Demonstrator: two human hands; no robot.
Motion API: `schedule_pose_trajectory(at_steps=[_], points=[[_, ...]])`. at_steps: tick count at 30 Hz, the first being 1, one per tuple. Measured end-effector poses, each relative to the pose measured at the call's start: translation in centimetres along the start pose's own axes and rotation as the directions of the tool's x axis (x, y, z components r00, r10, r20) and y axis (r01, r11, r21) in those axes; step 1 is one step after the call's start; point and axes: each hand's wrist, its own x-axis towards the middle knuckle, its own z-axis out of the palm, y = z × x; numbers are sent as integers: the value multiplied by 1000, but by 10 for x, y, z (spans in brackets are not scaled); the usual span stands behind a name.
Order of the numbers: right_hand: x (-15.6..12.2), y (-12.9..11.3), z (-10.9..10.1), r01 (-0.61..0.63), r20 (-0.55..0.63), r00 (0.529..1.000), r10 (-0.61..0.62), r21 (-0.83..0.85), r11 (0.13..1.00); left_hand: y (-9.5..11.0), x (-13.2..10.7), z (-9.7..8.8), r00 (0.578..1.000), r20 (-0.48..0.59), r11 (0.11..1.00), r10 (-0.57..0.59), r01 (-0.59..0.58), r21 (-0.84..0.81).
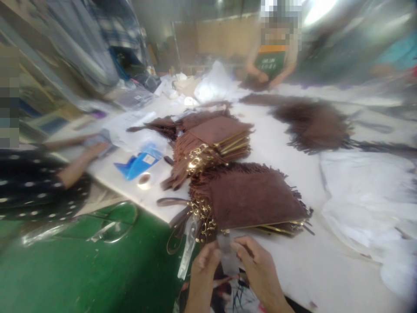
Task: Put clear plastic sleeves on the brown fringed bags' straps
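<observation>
My left hand and my right hand are close together at the table's near edge. Between them is a small translucent plastic piece, pinched at both sides; whether it is a sleeve or a strip cannot be made out. Just beyond my fingers lies a stack of brown fringed pouches with gold zippers along the near side. Gold clasps and brown straps hang off its left end. A strap in clear plastic wrap dangles over the edge, left of my left hand.
Behind sits another stack of fringed pouches. A blue packet and a tape roll lie to its left. White sheeting covers the right side. Co-workers are at the left, where a hand shows, and at the far side.
</observation>
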Motion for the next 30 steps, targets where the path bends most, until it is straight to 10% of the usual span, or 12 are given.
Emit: schedule_pose_trajectory(at_steps=[18, 30], points=[[6, -13, -1, 25, -42, 999, -25, -6, 1000, 5, 10, 7, 981, -50, 981, 186, -183, 61], [7, -6, 16, -86, 16, 996, 86, 365, 927, 12, 16, 23, 980, -112, 981, 165, -175, -87]])
